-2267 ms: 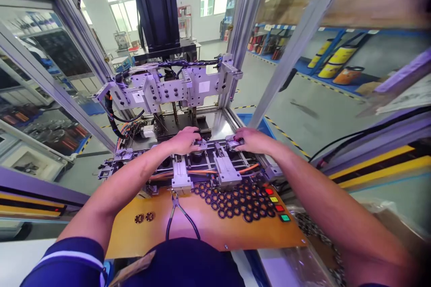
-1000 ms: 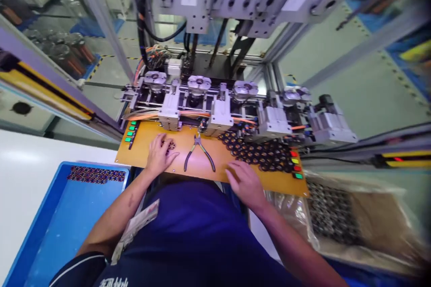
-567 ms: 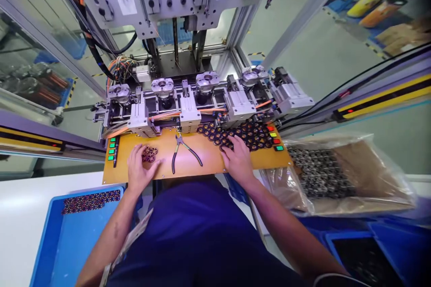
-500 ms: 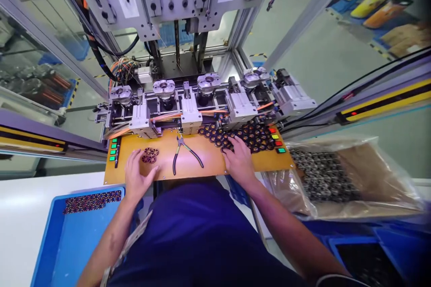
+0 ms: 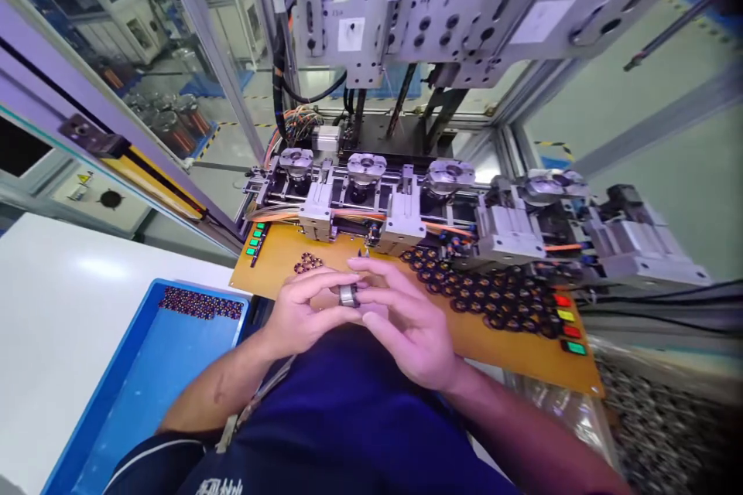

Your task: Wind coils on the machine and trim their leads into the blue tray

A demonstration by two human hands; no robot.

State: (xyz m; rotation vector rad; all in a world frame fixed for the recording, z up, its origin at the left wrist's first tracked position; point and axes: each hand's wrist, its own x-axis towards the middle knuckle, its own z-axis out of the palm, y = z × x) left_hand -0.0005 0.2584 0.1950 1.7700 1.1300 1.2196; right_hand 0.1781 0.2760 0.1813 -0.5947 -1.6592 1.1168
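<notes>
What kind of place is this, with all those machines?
Most likely a factory workstation: a grey metal machine with a row of round holders, an orange board strewn with small dark rings, and a blue plastic tray. The left hand and right hand pinch a small silver ring.

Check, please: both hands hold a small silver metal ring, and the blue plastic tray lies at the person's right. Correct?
No. The head view shows the blue plastic tray at the person's left. The left hand and right hand do hold the small silver metal ring.
</notes>
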